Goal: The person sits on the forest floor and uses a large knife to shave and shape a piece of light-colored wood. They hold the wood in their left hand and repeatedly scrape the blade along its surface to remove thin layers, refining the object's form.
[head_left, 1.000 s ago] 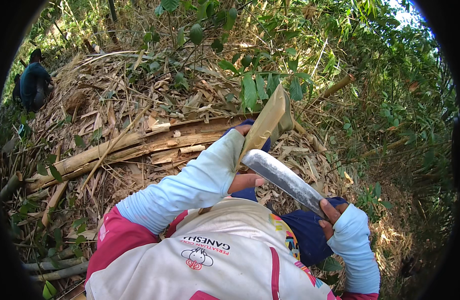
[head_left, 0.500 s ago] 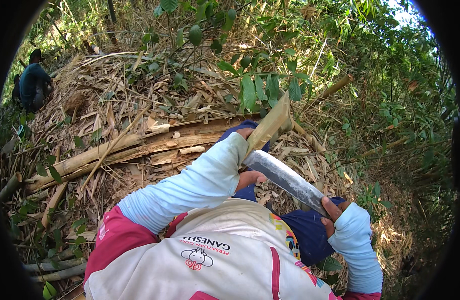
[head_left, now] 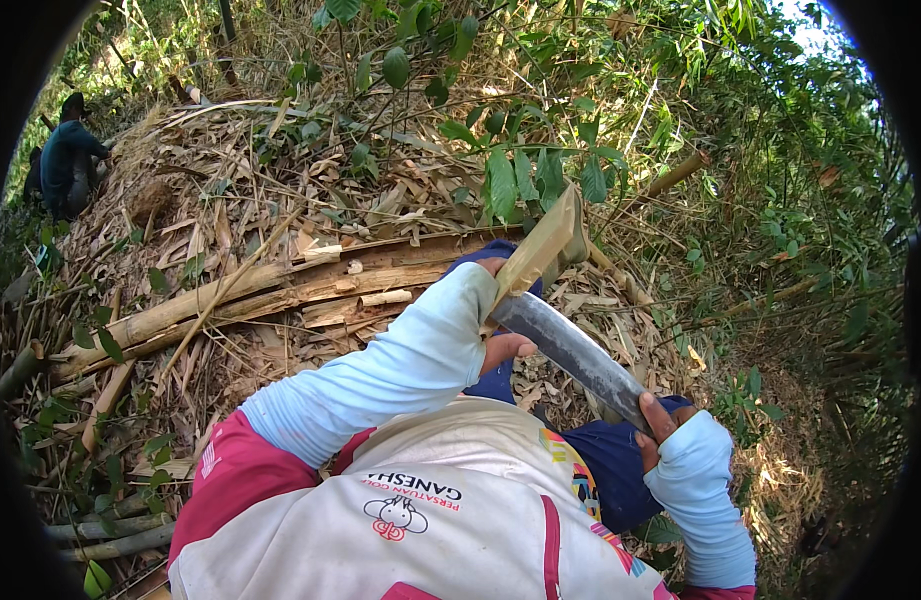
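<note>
So there's just the head view here: left hand [head_left: 502, 352] is closed on a pale bamboo piece [head_left: 540, 245], fingers behind it and thumb out, while the right hand [head_left: 663, 425] is wrapped round the near end of a broad machete [head_left: 570, 348], grip mostly hidden. No counter; the bamboo piece is held up tilted over the lap, in front of the blue trousers [head_left: 620, 470], with leaf-littered ground [head_left: 380, 200] below and a split stem [head_left: 210, 320] lying left of it. The blade's far end looks to be touching the lower part of the piece, so I'd call this blade work on its edge, though how deep it bites I can't tell. IMO the next stroke calls for a firm left hold, a controlled blade angle and that thumb kept clear. Writing-wise: the pale shirt [head_left: 310, 530] has dark and red lettering, upside down from here, with a cartoon animal emblem [head_left: 395, 515] next to it. No marking I can make out on the machete.
</note>
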The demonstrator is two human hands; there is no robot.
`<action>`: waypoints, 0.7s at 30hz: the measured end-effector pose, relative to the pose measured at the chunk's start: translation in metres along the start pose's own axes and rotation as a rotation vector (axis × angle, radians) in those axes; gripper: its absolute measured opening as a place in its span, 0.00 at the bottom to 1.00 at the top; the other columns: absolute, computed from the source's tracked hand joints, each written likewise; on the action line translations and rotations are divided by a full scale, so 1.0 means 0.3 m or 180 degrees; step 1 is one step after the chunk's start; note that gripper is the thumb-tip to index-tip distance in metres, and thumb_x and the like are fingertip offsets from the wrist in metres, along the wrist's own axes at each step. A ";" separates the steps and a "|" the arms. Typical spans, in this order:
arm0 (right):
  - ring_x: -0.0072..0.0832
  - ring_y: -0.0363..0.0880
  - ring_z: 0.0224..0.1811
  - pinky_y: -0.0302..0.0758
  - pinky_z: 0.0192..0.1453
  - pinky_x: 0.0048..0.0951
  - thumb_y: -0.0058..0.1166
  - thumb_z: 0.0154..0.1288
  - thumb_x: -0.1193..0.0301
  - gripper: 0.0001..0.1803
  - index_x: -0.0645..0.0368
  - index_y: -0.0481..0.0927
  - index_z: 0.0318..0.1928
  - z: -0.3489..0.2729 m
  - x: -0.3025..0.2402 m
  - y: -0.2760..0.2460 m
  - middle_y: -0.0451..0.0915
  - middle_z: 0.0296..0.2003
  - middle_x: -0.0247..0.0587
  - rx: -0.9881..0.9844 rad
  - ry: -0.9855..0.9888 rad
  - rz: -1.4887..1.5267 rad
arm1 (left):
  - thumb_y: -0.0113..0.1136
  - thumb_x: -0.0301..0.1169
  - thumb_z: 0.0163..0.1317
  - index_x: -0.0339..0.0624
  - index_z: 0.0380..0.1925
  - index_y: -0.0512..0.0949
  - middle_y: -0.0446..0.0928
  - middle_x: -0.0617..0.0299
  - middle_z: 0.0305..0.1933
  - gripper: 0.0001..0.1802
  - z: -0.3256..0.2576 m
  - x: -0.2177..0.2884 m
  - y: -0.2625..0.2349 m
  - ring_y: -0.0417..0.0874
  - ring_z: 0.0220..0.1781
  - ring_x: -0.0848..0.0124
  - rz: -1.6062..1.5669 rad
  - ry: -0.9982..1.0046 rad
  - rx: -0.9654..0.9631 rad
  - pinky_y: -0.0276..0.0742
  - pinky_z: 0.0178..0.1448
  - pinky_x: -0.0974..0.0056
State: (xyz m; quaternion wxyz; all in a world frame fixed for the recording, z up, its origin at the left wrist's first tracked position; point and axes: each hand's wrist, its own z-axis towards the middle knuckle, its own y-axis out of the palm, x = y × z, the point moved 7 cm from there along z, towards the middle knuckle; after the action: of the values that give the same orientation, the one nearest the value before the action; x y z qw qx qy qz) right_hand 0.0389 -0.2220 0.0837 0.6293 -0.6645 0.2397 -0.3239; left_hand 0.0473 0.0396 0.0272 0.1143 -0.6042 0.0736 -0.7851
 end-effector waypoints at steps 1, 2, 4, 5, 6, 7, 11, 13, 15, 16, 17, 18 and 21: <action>0.33 0.69 0.15 0.58 0.17 0.40 0.66 0.49 0.65 0.35 0.38 0.72 0.61 -0.002 0.005 0.008 0.70 0.19 0.38 0.0011 0.0039 -0.0014 | 0.74 0.33 0.51 0.35 0.56 0.67 0.77 0.55 0.45 0.35 0.004 -0.009 0.003 0.76 0.46 0.69 -0.0073 -0.0040 0.0001 0.72 0.54 0.65; 0.33 0.69 0.16 0.58 0.17 0.40 0.66 0.49 0.65 0.35 0.38 0.72 0.61 -0.003 0.005 0.012 0.70 0.19 0.38 0.0050 0.0055 0.0036 | 0.74 0.35 0.50 0.35 0.57 0.67 0.78 0.55 0.46 0.36 0.007 -0.019 0.006 0.77 0.47 0.69 -0.0147 -0.0079 0.0002 0.72 0.54 0.64; 0.34 0.69 0.16 0.58 0.17 0.40 0.66 0.49 0.66 0.35 0.40 0.72 0.62 0.000 0.000 0.020 0.70 0.19 0.39 0.0122 0.0090 0.0135 | 0.75 0.37 0.51 0.35 0.57 0.68 0.78 0.55 0.46 0.37 0.012 -0.027 0.006 0.77 0.47 0.70 -0.0118 -0.0088 0.0043 0.72 0.55 0.64; 0.35 0.69 0.16 0.60 0.19 0.40 0.66 0.48 0.69 0.36 0.42 0.72 0.62 0.002 -0.006 0.021 0.70 0.19 0.39 0.0133 0.0079 0.0141 | 0.74 0.38 0.51 0.35 0.57 0.68 0.79 0.56 0.45 0.36 0.013 -0.024 0.003 0.77 0.46 0.70 -0.0013 -0.0055 0.0084 0.72 0.54 0.65; 0.36 0.68 0.17 0.62 0.20 0.40 0.66 0.47 0.71 0.37 0.45 0.72 0.62 0.005 -0.015 0.022 0.69 0.19 0.40 0.0144 0.0064 0.0148 | 0.74 0.38 0.52 0.35 0.56 0.68 0.79 0.56 0.44 0.36 0.013 -0.022 -0.001 0.77 0.46 0.71 0.0093 -0.0027 0.0128 0.73 0.54 0.65; 0.37 0.68 0.17 0.64 0.21 0.40 0.66 0.46 0.74 0.38 0.48 0.72 0.62 0.008 -0.021 0.023 0.68 0.19 0.41 0.0154 0.0048 0.0156 | 0.73 0.38 0.53 0.35 0.56 0.68 0.78 0.57 0.45 0.35 0.014 -0.037 0.000 0.77 0.46 0.71 0.0049 -0.0121 0.0214 0.72 0.54 0.66; 0.37 0.69 0.18 0.66 0.22 0.39 0.66 0.47 0.75 0.39 0.48 0.71 0.63 0.023 -0.019 0.033 0.70 0.21 0.41 0.0330 0.0138 0.0293 | 0.71 0.38 0.55 0.34 0.57 0.66 0.77 0.58 0.46 0.35 0.017 -0.089 0.010 0.75 0.48 0.72 -0.0247 -0.0330 0.0421 0.71 0.54 0.67; 0.37 0.70 0.19 0.67 0.23 0.39 0.66 0.47 0.75 0.39 0.49 0.70 0.64 0.025 -0.017 0.041 0.71 0.21 0.41 0.0391 0.0105 0.0302 | 0.71 0.37 0.55 0.34 0.58 0.64 0.76 0.57 0.47 0.35 0.019 -0.097 0.015 0.75 0.49 0.70 -0.0439 -0.0479 0.0314 0.71 0.54 0.66; 0.37 0.71 0.19 0.67 0.23 0.38 0.66 0.47 0.76 0.39 0.48 0.71 0.63 0.023 -0.009 0.039 0.71 0.22 0.41 0.0370 0.0038 0.0372 | 0.70 0.36 0.55 0.34 0.59 0.63 0.76 0.53 0.48 0.37 0.015 -0.099 0.017 0.76 0.50 0.65 -0.0596 -0.0757 0.0067 0.72 0.54 0.63; 0.37 0.71 0.20 0.67 0.23 0.38 0.66 0.46 0.76 0.39 0.48 0.71 0.63 0.022 -0.004 0.040 0.72 0.22 0.41 0.0361 0.0001 0.0410 | 0.71 0.36 0.54 0.34 0.60 0.61 0.75 0.53 0.49 0.38 0.019 -0.083 0.007 0.75 0.51 0.65 -0.0622 -0.0533 0.0096 0.71 0.56 0.63; 0.36 0.70 0.19 0.66 0.22 0.38 0.66 0.47 0.73 0.38 0.47 0.71 0.63 0.020 -0.005 0.043 0.71 0.21 0.40 0.0327 -0.0092 0.0417 | 0.71 0.36 0.54 0.34 0.62 0.60 0.74 0.52 0.50 0.40 0.022 -0.068 -0.004 0.75 0.53 0.65 -0.0647 -0.0309 0.0125 0.70 0.58 0.64; 0.35 0.69 0.19 0.64 0.21 0.38 0.66 0.48 0.71 0.37 0.46 0.71 0.62 0.015 -0.007 0.047 0.70 0.21 0.40 0.0288 -0.0175 0.0426 | 0.71 0.35 0.53 0.34 0.63 0.59 0.74 0.52 0.51 0.42 0.025 -0.052 -0.013 0.74 0.55 0.65 -0.0675 -0.0087 0.0144 0.69 0.59 0.64; 0.34 0.67 0.18 0.62 0.20 0.38 0.66 0.49 0.68 0.36 0.44 0.72 0.62 0.012 -0.007 0.046 0.69 0.20 0.38 0.0232 -0.0232 0.0477 | 0.72 0.36 0.51 0.33 0.65 0.56 0.72 0.51 0.54 0.46 0.028 -0.049 -0.020 0.71 0.58 0.66 -0.0839 -0.0208 -0.0061 0.66 0.63 0.64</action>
State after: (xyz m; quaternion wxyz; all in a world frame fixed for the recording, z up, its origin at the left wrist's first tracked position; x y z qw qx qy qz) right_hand 0.0414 -0.2193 0.0697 0.6838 -0.6327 0.2538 -0.2601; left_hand 0.0585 0.0496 0.0173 0.0066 -0.6350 -0.0027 -0.7725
